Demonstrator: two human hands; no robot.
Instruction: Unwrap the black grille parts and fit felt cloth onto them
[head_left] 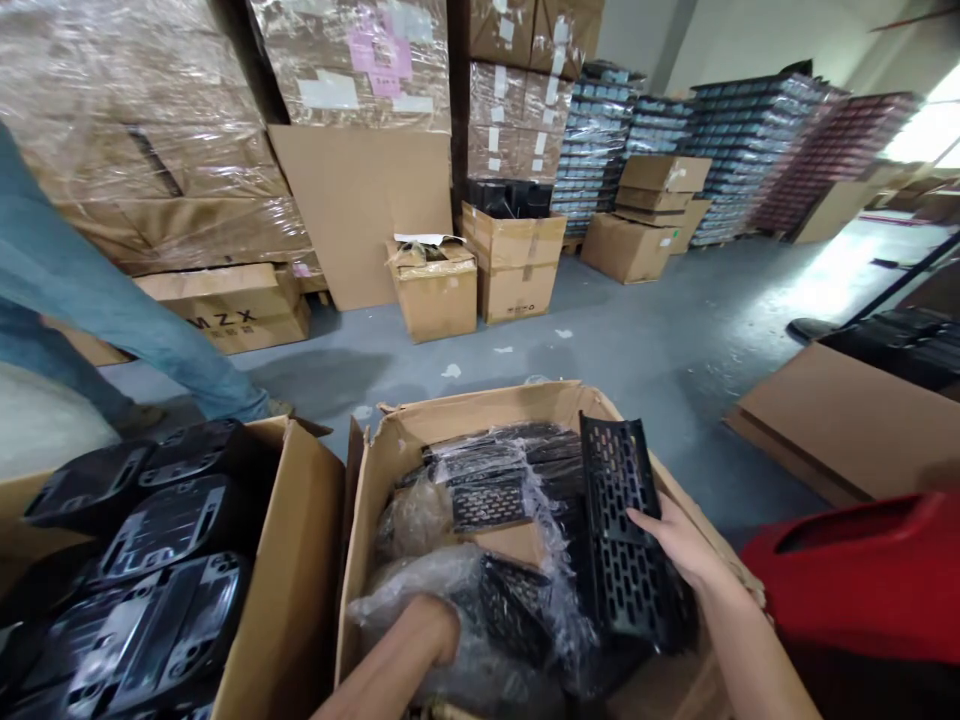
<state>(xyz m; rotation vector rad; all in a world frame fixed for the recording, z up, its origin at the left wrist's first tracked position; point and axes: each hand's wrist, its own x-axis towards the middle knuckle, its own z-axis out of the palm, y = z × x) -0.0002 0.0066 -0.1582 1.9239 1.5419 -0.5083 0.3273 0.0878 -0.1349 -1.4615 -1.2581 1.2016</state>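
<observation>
My right hand (679, 540) grips a black slotted plastic panel (622, 500) by its right edge, thumb on the face. The panel stands tilted at the right side of an open cardboard box (480, 402). My left hand (439, 625) reaches down into the same box at a clear plastic bag (427, 570); its fingers are hidden. More black slotted panels (487, 503) lie in the box, some wrapped in clear film. A piece of brown cardboard (514, 543) shows between them.
Left stands a box of glossy black plastic parts (165, 530). A red plastic object (862, 580) is at the right, below another carton (862, 420). A person's legs in jeans (142, 290) are at the left. Wrapped carton stacks (360, 70) line the back.
</observation>
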